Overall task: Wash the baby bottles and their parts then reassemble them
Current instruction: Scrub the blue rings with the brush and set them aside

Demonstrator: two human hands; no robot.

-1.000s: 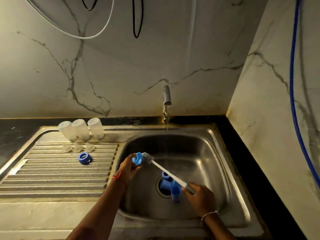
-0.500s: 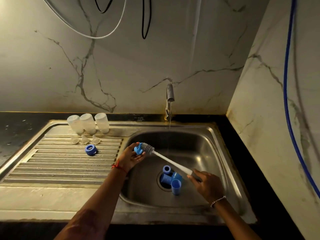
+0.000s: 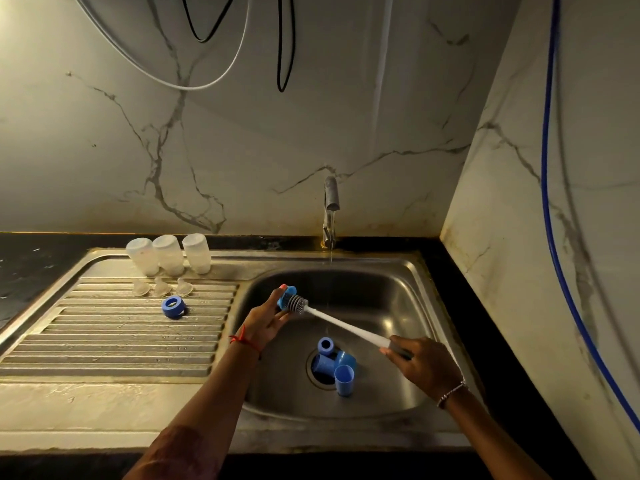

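Note:
My left hand (image 3: 265, 318) grips a blue bottle ring (image 3: 286, 296) over the left side of the sink basin (image 3: 388, 306). My right hand (image 3: 420, 367) holds the white handle of a bottle brush (image 3: 343, 325), whose grey head presses against the ring. Several blue caps and rings (image 3: 335, 365) lie around the drain. Three clear bottles (image 3: 168, 253) stand upside down at the back of the drainboard, with three clear nipples (image 3: 161, 287) in front of them. Beside the nipples sits another blue ring (image 3: 173, 306).
The tap (image 3: 330, 199) at the back runs a thin stream into the basin. The ribbed steel drainboard (image 3: 114, 341) stretches to the left. A marble wall rises close on the right with a blue hose (image 3: 547, 188) hanging along it. Cables hang above.
The view has shifted up and back, so the sink sits lower in frame. Both hands keep their grips, and the brush head stays at the ring.

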